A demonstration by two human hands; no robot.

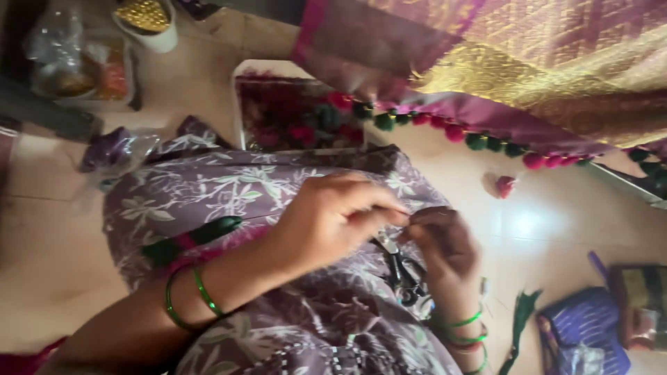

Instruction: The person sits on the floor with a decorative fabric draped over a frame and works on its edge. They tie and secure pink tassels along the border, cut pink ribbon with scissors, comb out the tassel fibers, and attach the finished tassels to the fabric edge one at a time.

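While both hands meet over the lap, these lines hold:

Left hand: the left hand (326, 219), two green bangles at its wrist, has thumb and forefinger pinched nearly shut on something too thin to make out, most likely a thread.

Right hand: the right hand (445, 250), also in green bangles, has its fingertips closed tight against the same spot, touching the left hand's tips; whether it holds a needle I cannot tell.

Thing in hand: a fine strand, if that is what it is, sits between the two sets of fingertips, just above the mauve cotton lap cloth printed with white leaves (250, 187).

Handling: judged light, limp and slippery, so a pinch close to its end suits it; a loose grip would likely let it slide.

Scissors: small dark metal scissors (401, 272) lie on the lap just below the right hand.

Nearby: a purple and gold woven silk fabric (528, 62) hangs above, its edge lined with red and green pompoms (479, 141).

Tray: a white rectangular tray of red and green pompoms (292, 111) rests on the floor beyond the knees.

Loose piece: one red pompom (505, 185) lies on the pale tiled floor (556, 222).
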